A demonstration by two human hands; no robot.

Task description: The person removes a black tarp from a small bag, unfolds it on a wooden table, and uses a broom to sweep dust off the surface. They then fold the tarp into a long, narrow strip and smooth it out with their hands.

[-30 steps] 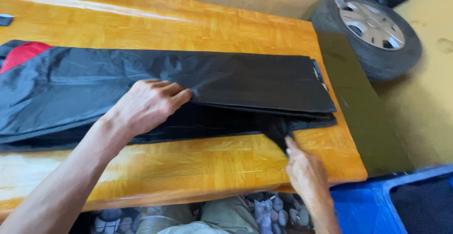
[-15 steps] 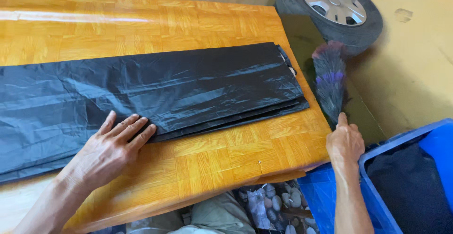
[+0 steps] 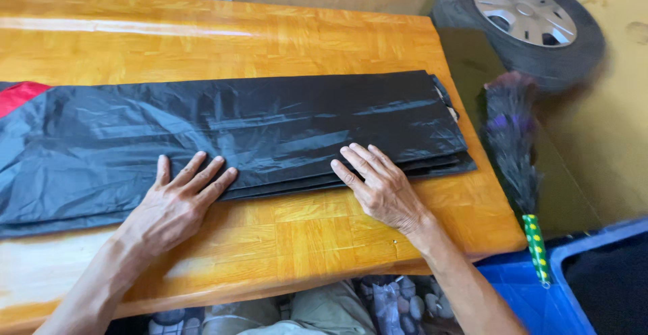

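Both hands lie flat and wide on the folded black plastic sheet (image 3: 236, 136): left hand (image 3: 177, 207) at 7 o'clock, right hand (image 3: 378, 186) at 5 o'clock. It covers the wooden table (image 3: 270, 44). A feather duster (image 3: 513, 139) leans at 3 o'clock.

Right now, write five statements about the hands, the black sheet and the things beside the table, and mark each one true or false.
1. Both hands lie flat on the folded black plastic sheet. True: the left hand and the right hand press its near edge, fingers spread.
2. The sheet rests on a bare metal bench. False: it lies on an orange wooden parquet-pattern table.
3. A car tyre with a silver wheel lies on the floor beyond the table's far right corner. True.
4. The right hand holds the dark feather duster with the green handle. False: the duster lies beside the table, apart from both hands.
5. A red patch shows at the sheet's left end. True.
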